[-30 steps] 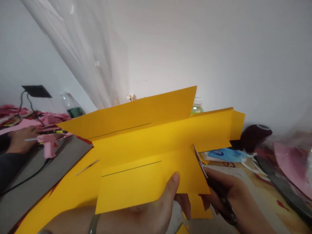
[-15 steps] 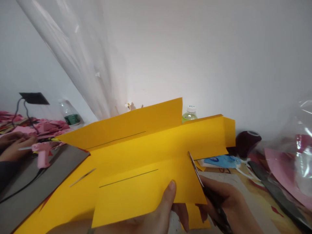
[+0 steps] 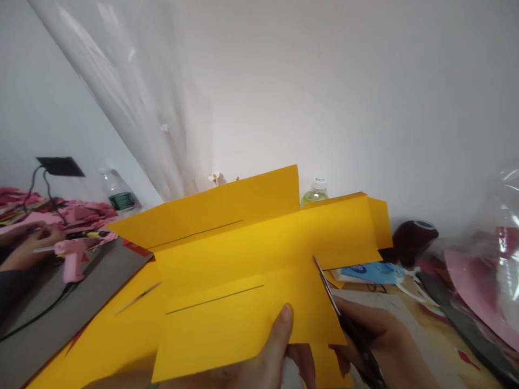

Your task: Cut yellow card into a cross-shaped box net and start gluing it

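Note:
A folded sheet of yellow card (image 3: 227, 270), with two drawn pencil lines and creased flaps, is held up before me. My left hand (image 3: 271, 351) grips its lower edge, thumb on the front and fingers behind. In my right hand (image 3: 381, 335) is a pair of scissors (image 3: 359, 337), its dark handles wrapped by the fingers. The blade (image 3: 327, 289) lies against the card's right side, at the inner corner beside the long arm that ends in a small flap. The second blade is hidden behind the card.
At left, another person's hands (image 3: 32, 246) work near pink scraps (image 3: 87, 210). A pink glue gun (image 3: 73, 260) stands on a grey board (image 3: 93, 281). Bottles (image 3: 117, 192) stand by the wall. A blue packet (image 3: 368, 273) and clear plastic (image 3: 506, 259) are on the right.
The card has tilted slightly, its upper flap and right end shifting a little left. The scissors stay at the same corner. Both hands keep their hold.

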`<state>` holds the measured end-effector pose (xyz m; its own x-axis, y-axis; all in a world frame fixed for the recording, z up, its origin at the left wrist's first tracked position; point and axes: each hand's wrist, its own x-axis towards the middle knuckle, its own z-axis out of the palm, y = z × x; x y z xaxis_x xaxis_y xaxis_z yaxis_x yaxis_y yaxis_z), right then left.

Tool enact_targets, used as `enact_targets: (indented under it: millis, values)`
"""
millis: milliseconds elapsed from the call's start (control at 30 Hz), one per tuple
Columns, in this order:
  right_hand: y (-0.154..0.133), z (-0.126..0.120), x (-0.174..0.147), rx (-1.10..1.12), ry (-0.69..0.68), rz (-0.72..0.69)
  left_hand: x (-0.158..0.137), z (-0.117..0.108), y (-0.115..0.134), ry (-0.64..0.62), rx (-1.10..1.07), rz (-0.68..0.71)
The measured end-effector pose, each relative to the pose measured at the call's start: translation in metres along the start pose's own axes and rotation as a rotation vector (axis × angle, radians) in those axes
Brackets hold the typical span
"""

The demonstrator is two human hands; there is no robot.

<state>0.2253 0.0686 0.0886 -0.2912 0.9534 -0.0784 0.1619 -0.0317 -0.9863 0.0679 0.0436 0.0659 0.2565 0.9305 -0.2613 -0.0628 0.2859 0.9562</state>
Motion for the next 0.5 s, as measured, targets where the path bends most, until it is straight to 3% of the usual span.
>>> enact_targets:
  millis: [167,333,500]
  values:
    - [0.0,-0.002,0.003,-0.007,-0.045,-0.029,0.003,-0.01,-0.007,-0.082,0.072,0.002]
    - [-0.015,-0.019,0.003,-0.093,-0.068,-0.048,0.014,-0.012,-0.014,-0.367,0.098,0.111]
    - [-0.031,-0.047,-0.001,-0.184,0.105,-0.131,0.008,0.002,-0.003,-0.533,0.317,0.139]
